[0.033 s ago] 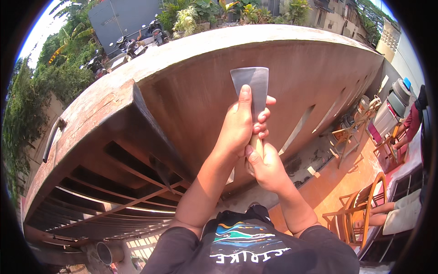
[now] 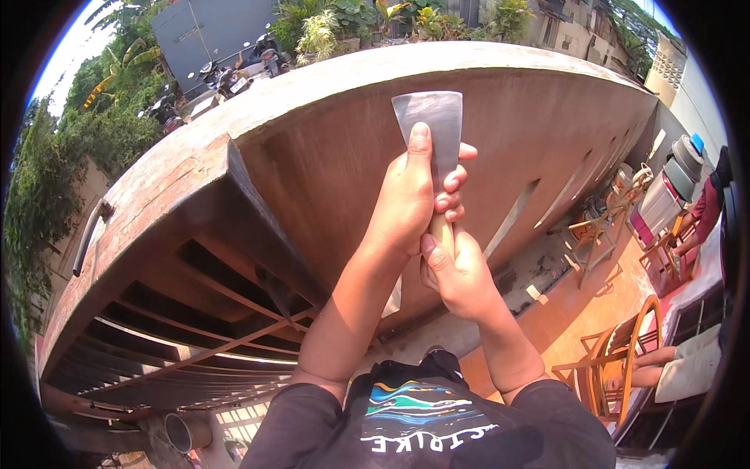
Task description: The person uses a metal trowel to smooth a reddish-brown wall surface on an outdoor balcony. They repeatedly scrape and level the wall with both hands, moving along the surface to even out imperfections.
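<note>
A scraper (image 2: 445, 117) with a flared grey metal blade and a pale wooden handle points upward and away from me. My left hand (image 2: 416, 180) is closed round the base of its blade, thumb lying flat along the metal and fingertips curling round the right edge. Just below, my right hand (image 2: 461, 277) grips the handle, thumb pressed on its near side. The blade's wide end stands free of both hands, in front of the reddish-brown wall (image 2: 336, 148). Most of the handle is hidden by my fingers.
The wall's pale top ledge (image 2: 375, 61) curves across the far side, with motorbikes (image 2: 269, 59) and plants beyond. Slatted openings (image 2: 195, 313) lie at left. On the right are wooden chairs (image 2: 617, 359), stacked tubs (image 2: 683, 168) and two people partly in view on an orange floor (image 2: 562, 313).
Both hands have shifted slightly up and away from me, carrying the scraper with them. The grip of each hand looks the same.
</note>
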### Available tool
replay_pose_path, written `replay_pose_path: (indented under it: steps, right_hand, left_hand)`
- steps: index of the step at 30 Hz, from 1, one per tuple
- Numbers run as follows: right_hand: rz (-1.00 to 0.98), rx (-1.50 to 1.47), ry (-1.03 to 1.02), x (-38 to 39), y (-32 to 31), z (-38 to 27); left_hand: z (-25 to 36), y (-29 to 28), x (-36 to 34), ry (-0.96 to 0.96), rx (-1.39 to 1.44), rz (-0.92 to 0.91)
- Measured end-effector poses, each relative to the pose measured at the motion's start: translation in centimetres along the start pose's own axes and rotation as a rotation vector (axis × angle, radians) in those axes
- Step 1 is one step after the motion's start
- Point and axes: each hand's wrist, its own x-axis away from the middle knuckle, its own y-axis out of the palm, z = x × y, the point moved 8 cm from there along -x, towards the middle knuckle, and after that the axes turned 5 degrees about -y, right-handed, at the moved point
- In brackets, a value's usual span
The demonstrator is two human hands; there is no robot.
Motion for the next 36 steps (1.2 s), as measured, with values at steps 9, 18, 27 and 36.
replay_pose_path:
  steps: [9,18,27,36]
  right_hand:
    - [-0.032,0.089,-0.01,0.6,0.6,4.9]
    - [-0.149,-0.043,-0.083,0.0,0.1,6.0]
    - [-0.359,-0.194,-0.122,-2.1,-3.8,4.4]
    - [-0.343,-0.132,-0.052,-1.5,-8.6,4.7]
  left_hand:
    - [-4.4,-3.9,0.5,-0.144,-0.115,0.098]
    - [-3.2,-4.7,1.0,-0.054,-0.198,0.243]
    - [-3.0,-2.1,-2.2,0.142,-0.213,0.21]
    - [-7.8,-0.4,-4.1,-0.019,-0.135,0.433]
